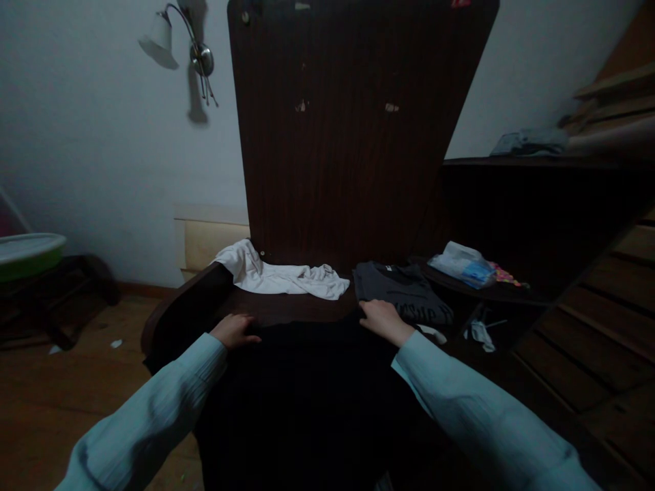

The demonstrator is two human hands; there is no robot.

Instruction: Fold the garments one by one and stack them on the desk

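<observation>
A large piece of black cloth point(301, 402), probably a garment, spreads between my hands and hangs down to the bottom of the view. Its folds and shape are lost in the dark. My left hand point(234, 331) grips its upper left corner, thumb over the edge. At the upper right corner, my right hand point(386, 320) has its fingers closed on the same cloth. Just beyond my right hand lies a folded dark grey T-shirt point(404, 290) with black lettering. A crumpled white garment point(291, 279) rests along the back of the dark wooden seat or desk top point(286, 310).
A tall dark wooden panel point(342, 136) rises behind. On the right, a shelf unit point(512, 300) bears a plastic packet point(463, 264), with folded cloth point(529, 142) on top. Slatted wood point(598, 348) lies further right. A green basin point(31, 256) sits on a low stool point(51, 293) at left.
</observation>
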